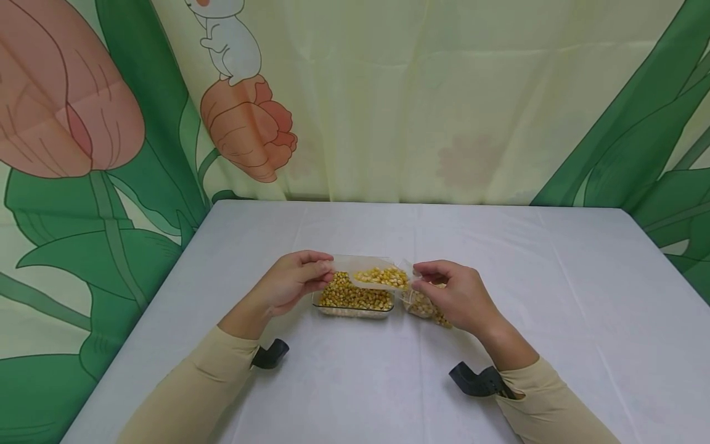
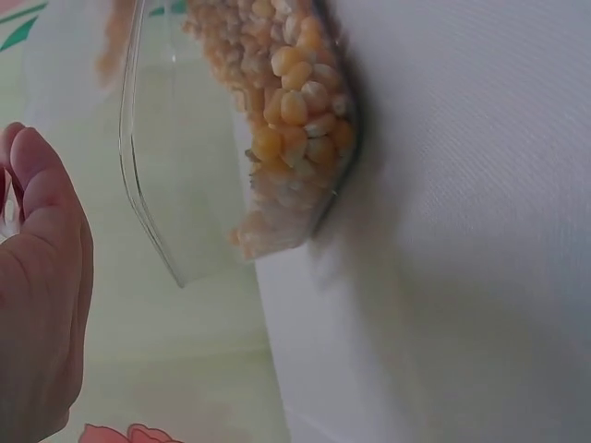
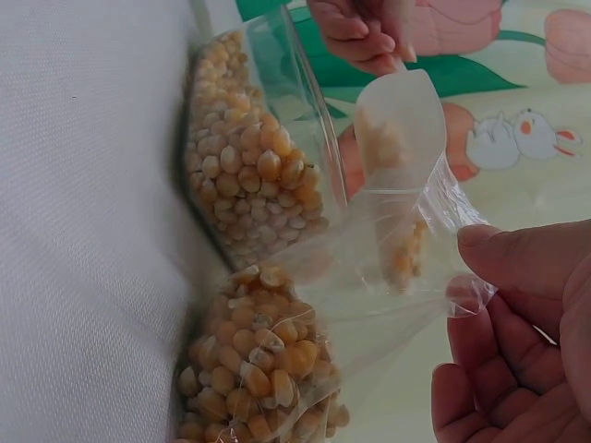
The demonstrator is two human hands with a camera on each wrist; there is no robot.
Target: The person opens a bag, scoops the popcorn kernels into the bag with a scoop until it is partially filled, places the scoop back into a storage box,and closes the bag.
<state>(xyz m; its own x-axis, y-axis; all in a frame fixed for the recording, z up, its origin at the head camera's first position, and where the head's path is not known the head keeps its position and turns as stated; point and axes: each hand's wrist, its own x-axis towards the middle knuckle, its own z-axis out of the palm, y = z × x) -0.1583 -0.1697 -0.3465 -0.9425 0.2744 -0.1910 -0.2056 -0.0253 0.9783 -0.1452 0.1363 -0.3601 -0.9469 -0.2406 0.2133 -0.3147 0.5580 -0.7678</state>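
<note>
My left hand (image 1: 296, 280) grips the handle of a translucent white scoop (image 1: 345, 265) that carries yellow corn kernels (image 1: 381, 277). Thumb and fingers of my right hand (image 1: 457, 293) pinch the rim of a clear plastic bag (image 3: 369, 268), whose lower part holds a heap of kernels (image 3: 263, 360). The scoop's front end reaches into the bag's mouth in the right wrist view. Below the scoop stands a clear rectangular container (image 2: 175, 175) with many kernels inside, the bag beside it on its right. In the left wrist view, only part of the left hand shows, without the scoop's handle.
A white cloth covers the table (image 1: 554, 296). Behind it hangs a curtain (image 1: 444, 111) printed with flowers, leaves and a white rabbit. Black wrist mounts (image 1: 270, 354) stick out from both sleeves, low over the table.
</note>
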